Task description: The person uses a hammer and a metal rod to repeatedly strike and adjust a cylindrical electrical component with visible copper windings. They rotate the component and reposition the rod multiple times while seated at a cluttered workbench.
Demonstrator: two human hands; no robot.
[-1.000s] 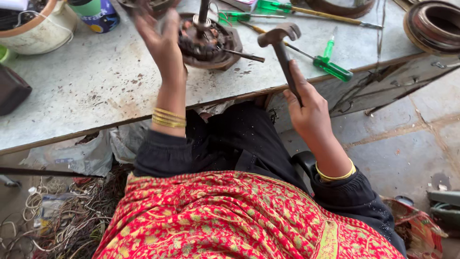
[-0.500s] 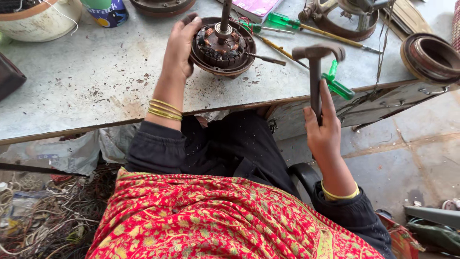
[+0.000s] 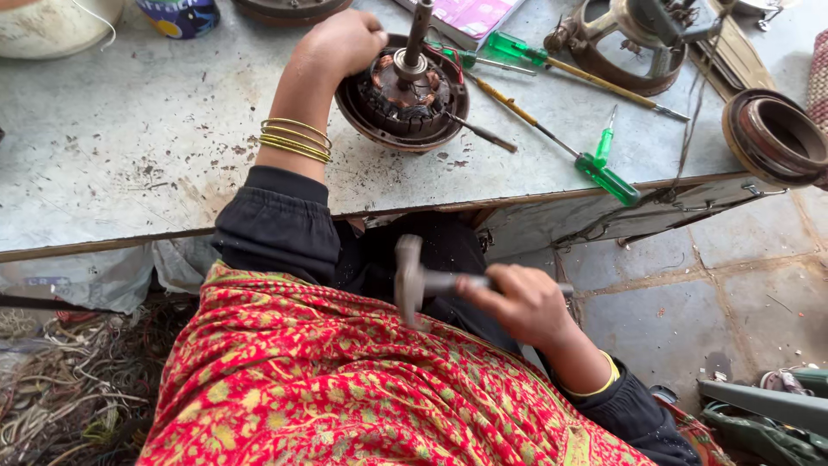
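Change: my right hand (image 3: 522, 304) has brought the hammer (image 3: 412, 281) down from beside the desk (image 3: 129, 164) edge to my lap; head now points left, handle level. No blow is in progress, I judge.
Right hand: fingers curled tight round the handle, wrist bent, below the desk.
Left hand (image 3: 345, 41): closed on the rim of the motor (image 3: 403, 93), forearm stretched across the desk.
Motor: on the desk, shaft up, screwdrivers (image 3: 552, 129) just beside.
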